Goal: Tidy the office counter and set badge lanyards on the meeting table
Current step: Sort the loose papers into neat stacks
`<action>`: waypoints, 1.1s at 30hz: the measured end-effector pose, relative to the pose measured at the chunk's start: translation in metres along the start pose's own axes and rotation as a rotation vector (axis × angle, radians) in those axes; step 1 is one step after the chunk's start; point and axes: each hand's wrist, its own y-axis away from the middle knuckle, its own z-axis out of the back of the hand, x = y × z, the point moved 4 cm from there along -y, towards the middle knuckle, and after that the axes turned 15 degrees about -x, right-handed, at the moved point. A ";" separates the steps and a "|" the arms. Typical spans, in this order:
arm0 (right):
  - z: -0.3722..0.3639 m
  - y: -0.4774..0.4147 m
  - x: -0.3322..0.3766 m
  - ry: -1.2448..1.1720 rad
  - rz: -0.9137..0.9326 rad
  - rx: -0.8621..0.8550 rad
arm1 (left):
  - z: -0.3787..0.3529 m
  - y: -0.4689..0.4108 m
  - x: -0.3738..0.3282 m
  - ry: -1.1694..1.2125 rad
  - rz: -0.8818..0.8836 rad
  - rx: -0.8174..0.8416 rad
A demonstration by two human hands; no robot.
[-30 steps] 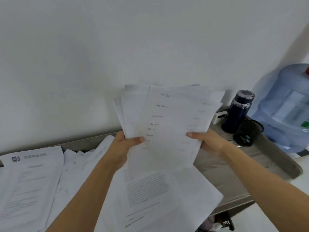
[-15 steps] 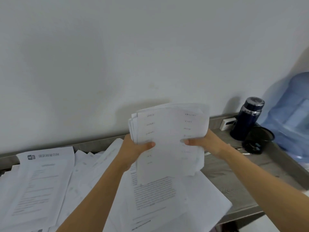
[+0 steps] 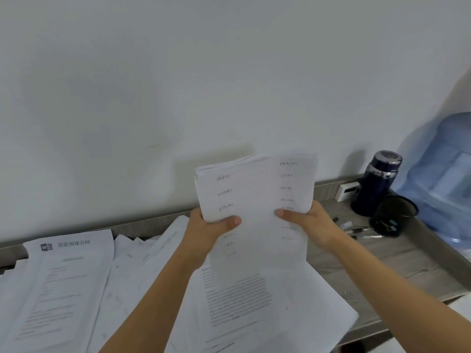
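Observation:
A stack of white printed sheets [image 3: 254, 197] stands upright above the grey wooden counter [image 3: 377, 261], gripped on both sides. My left hand [image 3: 206, 233] holds its left edge with the thumb across the front page. My right hand [image 3: 308, 225] holds the right edge, thumb also on the front. Loose printed papers [image 3: 63, 289] lie scattered over the counter's left and middle, one page [image 3: 242, 309] directly under the held stack. No lanyards are in view.
A dark blue flask [image 3: 374, 184] stands at the back right beside a black mesh cup [image 3: 392, 215], with pens [image 3: 359, 233] lying next to it. A blue water jug [image 3: 443, 189] fills the far right. A white wall socket [image 3: 346, 191] sits by the flask.
The fanned sheets have been squared into a tighter stack and lowered toward the counter, both hands moving closer together. The view shifted slightly left.

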 end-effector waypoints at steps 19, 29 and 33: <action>0.017 -0.001 -0.026 0.152 -0.125 0.027 | 0.002 -0.015 0.025 0.152 0.211 -0.158; 0.151 0.004 -0.047 0.359 -0.187 -0.227 | -0.115 -0.002 0.088 0.295 0.573 -0.191; 0.206 0.004 -0.056 0.471 -0.165 -0.287 | -0.174 0.006 0.115 0.260 0.665 -0.147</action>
